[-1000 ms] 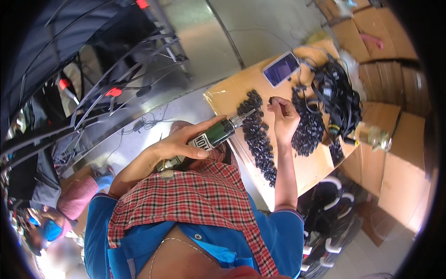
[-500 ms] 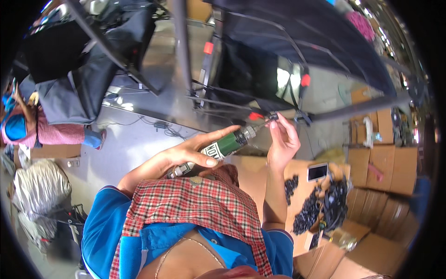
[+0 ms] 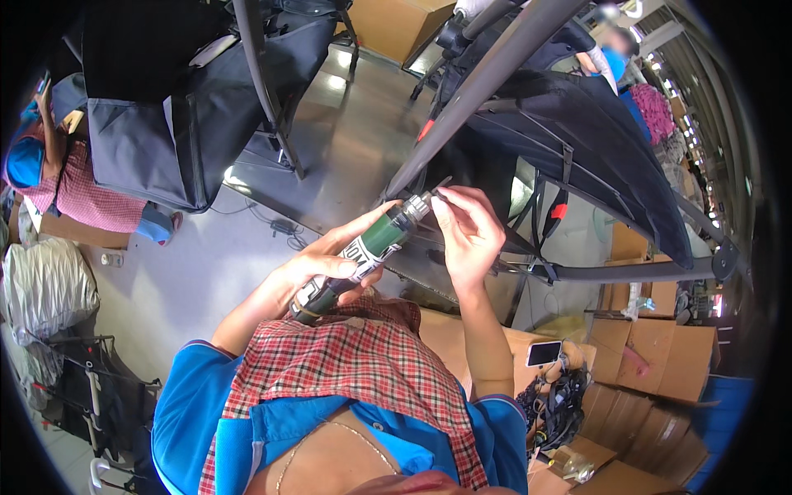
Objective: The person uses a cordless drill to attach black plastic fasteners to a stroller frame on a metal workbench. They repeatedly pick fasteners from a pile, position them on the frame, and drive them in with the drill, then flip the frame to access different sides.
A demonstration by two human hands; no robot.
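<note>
My left hand (image 3: 318, 262) is wrapped round a green and black powered screwdriver (image 3: 381, 235), its metal chuck tilted up and to the right. Just beyond that chuck is my right hand (image 3: 472, 239), thumb and fingers pinched together close to the thin bit (image 3: 445, 181). Whatever small thing sits between those fingertips is too small and covered to make out. Past both hands stands a folding frame of dark grey tubes (image 3: 487, 78) with black fabric (image 3: 582, 132) and red parts (image 3: 559, 211).
Another black fabric frame (image 3: 148, 140) stands at the left, near a person in a checked apron (image 3: 91, 186). A phone (image 3: 544, 354) and a heap of small black parts (image 3: 565, 408) lie on the right. Cardboard boxes (image 3: 652, 351) are stacked beyond them. A cable (image 3: 285, 227) crosses the floor.
My right hand has shifted left, its fingertips now nearer the chuck. The screwdriver has moved slightly left and points more steeply upward. The whole view has turned, shifting the tubular frame.
</note>
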